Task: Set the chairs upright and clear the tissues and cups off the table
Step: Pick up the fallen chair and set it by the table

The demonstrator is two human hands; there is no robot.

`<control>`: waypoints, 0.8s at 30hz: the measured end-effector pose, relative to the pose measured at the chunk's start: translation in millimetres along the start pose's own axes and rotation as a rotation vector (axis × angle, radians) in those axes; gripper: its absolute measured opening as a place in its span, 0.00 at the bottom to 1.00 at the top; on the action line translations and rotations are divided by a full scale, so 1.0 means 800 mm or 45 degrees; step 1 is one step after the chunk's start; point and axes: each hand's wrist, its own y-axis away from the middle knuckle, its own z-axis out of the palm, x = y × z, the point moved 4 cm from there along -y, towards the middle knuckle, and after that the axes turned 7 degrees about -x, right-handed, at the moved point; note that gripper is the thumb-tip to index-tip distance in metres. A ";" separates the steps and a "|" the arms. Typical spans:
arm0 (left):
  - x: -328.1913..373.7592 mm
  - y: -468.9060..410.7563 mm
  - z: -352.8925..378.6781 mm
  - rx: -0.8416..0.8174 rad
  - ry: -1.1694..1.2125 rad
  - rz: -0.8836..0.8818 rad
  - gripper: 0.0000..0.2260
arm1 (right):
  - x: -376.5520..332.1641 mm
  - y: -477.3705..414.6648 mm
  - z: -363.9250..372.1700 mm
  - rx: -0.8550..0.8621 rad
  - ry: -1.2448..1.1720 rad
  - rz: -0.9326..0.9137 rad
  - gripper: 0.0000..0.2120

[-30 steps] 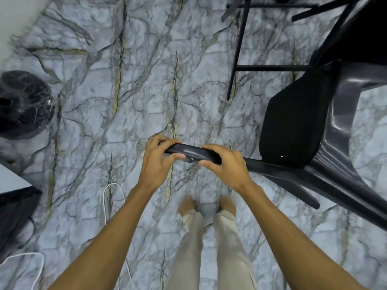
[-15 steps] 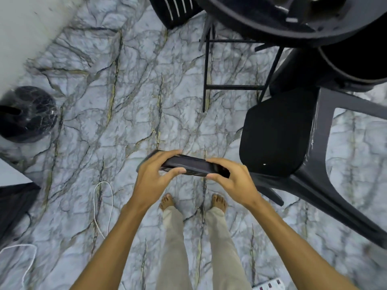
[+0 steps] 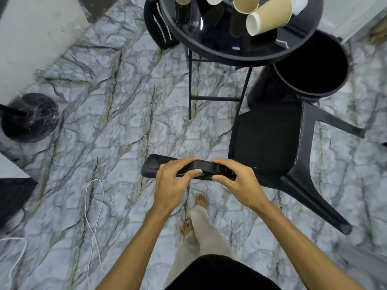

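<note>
A black plastic chair (image 3: 270, 141) tilts in front of me, its seat facing me and two legs pointing right. My left hand (image 3: 173, 183) and my right hand (image 3: 236, 181) both grip the top edge of its backrest, side by side. Beyond it stands a round black table (image 3: 226, 53) carrying several tan paper cups (image 3: 270, 15), one lying on its side, and a bit of white tissue (image 3: 299, 6) at its far right edge. A second black chair (image 3: 159, 28) shows partly behind the table's left side.
A black round bin (image 3: 312, 65) stands right of the table, close to the chair. A dark round lamp base (image 3: 27, 118) sits at the left. White cable (image 3: 92, 208) trails across the marble floor. My bare feet are just below the backrest.
The chair's backrest has risen toward me while my view lifted, bringing the table, cups and bin into sight. Both hands have kept their grip on the backrest.
</note>
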 end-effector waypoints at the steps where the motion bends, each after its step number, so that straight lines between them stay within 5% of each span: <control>1: 0.013 0.003 0.006 -0.010 -0.009 0.024 0.12 | -0.007 0.005 -0.005 0.025 0.016 -0.019 0.17; 12: 0.068 0.039 0.043 -0.236 0.088 0.056 0.13 | -0.015 0.084 -0.076 0.248 -0.089 -0.113 0.12; 24: 0.118 0.099 0.115 0.018 0.127 0.045 0.10 | -0.006 0.168 -0.138 0.116 -0.073 -0.172 0.17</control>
